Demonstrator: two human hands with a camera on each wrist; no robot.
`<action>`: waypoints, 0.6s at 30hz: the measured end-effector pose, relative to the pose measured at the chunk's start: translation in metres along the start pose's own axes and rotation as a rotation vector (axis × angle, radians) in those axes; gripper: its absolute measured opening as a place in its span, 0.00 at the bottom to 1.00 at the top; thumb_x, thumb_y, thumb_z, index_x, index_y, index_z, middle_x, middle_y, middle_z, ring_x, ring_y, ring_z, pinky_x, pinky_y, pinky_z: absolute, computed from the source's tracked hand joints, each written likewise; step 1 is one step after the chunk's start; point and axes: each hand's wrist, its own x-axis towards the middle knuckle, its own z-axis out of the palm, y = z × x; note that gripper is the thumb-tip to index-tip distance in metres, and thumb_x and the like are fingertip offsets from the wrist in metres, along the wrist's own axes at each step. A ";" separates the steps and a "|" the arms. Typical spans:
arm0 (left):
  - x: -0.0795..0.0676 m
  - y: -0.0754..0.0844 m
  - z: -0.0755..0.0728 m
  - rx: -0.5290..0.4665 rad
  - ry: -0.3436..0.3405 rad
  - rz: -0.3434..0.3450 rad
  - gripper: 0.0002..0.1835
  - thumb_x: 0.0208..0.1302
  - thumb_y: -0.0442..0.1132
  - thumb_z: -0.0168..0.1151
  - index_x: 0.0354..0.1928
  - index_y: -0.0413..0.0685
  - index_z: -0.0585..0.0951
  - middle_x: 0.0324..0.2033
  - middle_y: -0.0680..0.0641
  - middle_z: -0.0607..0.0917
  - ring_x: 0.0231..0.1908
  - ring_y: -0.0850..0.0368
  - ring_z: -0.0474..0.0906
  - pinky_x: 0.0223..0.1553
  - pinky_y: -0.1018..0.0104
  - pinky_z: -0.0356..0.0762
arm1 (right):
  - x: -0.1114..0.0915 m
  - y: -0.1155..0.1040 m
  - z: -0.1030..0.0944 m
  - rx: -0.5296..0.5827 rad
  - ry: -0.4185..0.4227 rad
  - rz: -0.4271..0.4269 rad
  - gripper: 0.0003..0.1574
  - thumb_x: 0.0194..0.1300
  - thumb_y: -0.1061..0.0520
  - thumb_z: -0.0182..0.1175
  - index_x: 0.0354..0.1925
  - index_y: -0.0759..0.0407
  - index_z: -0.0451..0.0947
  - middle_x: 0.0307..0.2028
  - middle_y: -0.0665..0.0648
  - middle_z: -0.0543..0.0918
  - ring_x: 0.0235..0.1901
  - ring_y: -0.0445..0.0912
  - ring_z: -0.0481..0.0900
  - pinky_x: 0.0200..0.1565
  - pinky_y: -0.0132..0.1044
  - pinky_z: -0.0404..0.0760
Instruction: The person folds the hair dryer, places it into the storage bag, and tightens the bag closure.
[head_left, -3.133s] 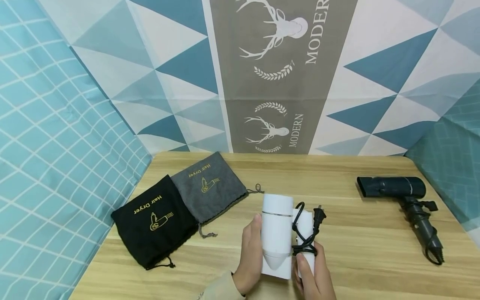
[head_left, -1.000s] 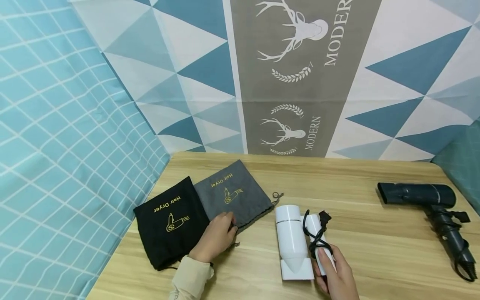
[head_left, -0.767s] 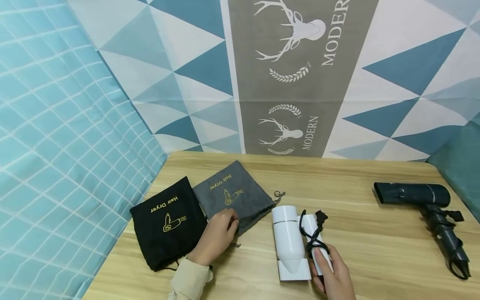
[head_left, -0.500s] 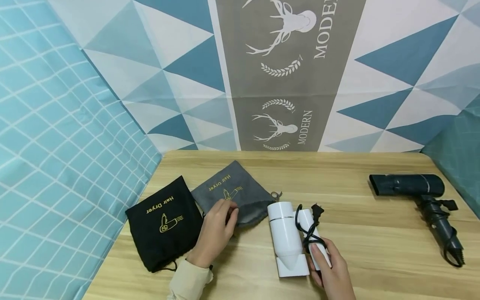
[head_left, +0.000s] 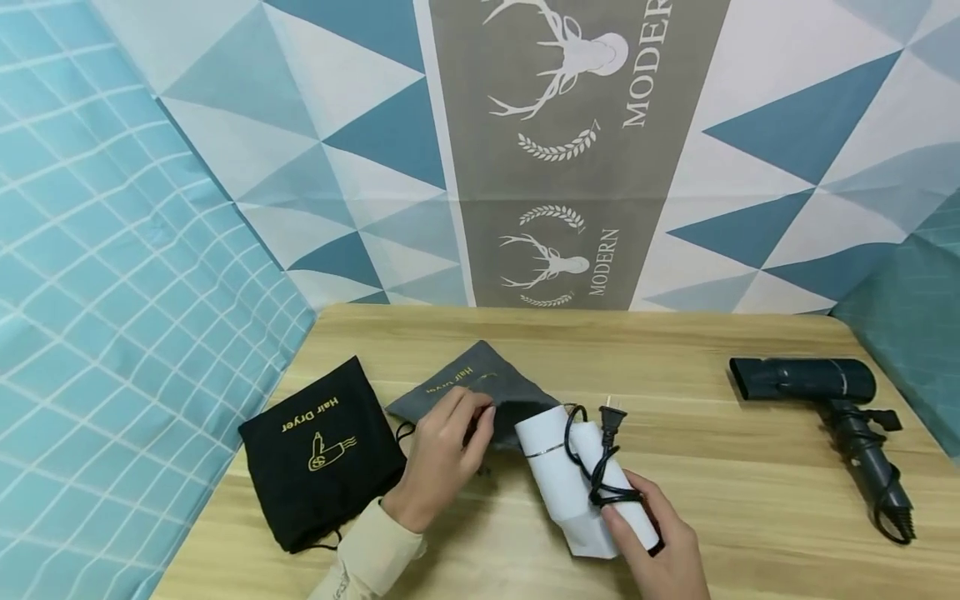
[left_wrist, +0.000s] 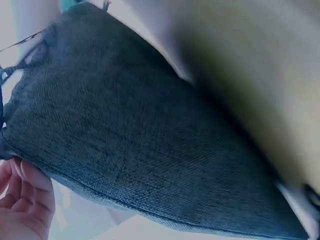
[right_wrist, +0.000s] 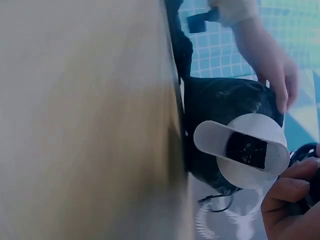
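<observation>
My left hand (head_left: pixel 442 454) pinches the mouth edge of a grey drawstring pouch (head_left: pixel 480 358) printed "Hair Dryer", lifting its near side. In the left wrist view the pouch (left_wrist: pixel 125 115) fills most of the picture, its edge at the fingers (left_wrist: pixel 35 187). My right hand (head_left: pixel 663 542) grips the folded handle of a white hair dryer (head_left: pixel 551 475), whose black cord (head_left: pixel 600 483) is wound round that handle. The dryer's rounded end overlaps the pouch opening. From the right wrist, the dryer's flat nozzle (right_wrist: pixel 210 134) shows in front of the pouch (right_wrist: pixel 215 95).
A black drawstring pouch (head_left: pixel 292 425), also marked "Hair Dryer", lies to the left on the wooden table (head_left: pixel 645 350). On the right lies a black hair dryer (head_left: pixel 806 380) with its cord wrapped on the handle. Patterned cloth (head_left: pixel 397 167) hangs behind the table.
The left hand left the white dryer, took the grey pouch's edge and raised it, folding the pouch's face back. The right hand has tilted the dryer and brought its end left to the pouch.
</observation>
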 end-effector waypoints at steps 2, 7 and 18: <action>0.006 0.004 0.001 -0.015 -0.020 0.025 0.03 0.70 0.33 0.60 0.41 0.44 0.82 0.33 0.51 0.78 0.27 0.64 0.71 0.27 0.74 0.71 | 0.002 0.001 -0.004 -0.047 0.010 -0.187 0.31 0.56 0.65 0.73 0.58 0.57 0.78 0.43 0.55 0.87 0.36 0.37 0.82 0.36 0.24 0.79; 0.016 0.014 -0.001 -0.047 -0.100 0.037 0.04 0.72 0.35 0.58 0.42 0.45 0.81 0.34 0.52 0.78 0.29 0.65 0.71 0.29 0.75 0.73 | 0.014 0.004 -0.013 -0.107 -0.006 -0.576 0.38 0.50 0.64 0.77 0.61 0.59 0.78 0.47 0.54 0.86 0.40 0.37 0.83 0.42 0.21 0.77; 0.029 0.021 -0.007 -0.187 -0.144 0.040 0.05 0.74 0.35 0.56 0.42 0.47 0.81 0.37 0.54 0.78 0.34 0.66 0.74 0.37 0.74 0.75 | 0.023 -0.004 -0.027 -0.291 -0.170 -0.687 0.36 0.57 0.51 0.75 0.62 0.54 0.77 0.34 0.43 0.80 0.27 0.30 0.72 0.26 0.20 0.70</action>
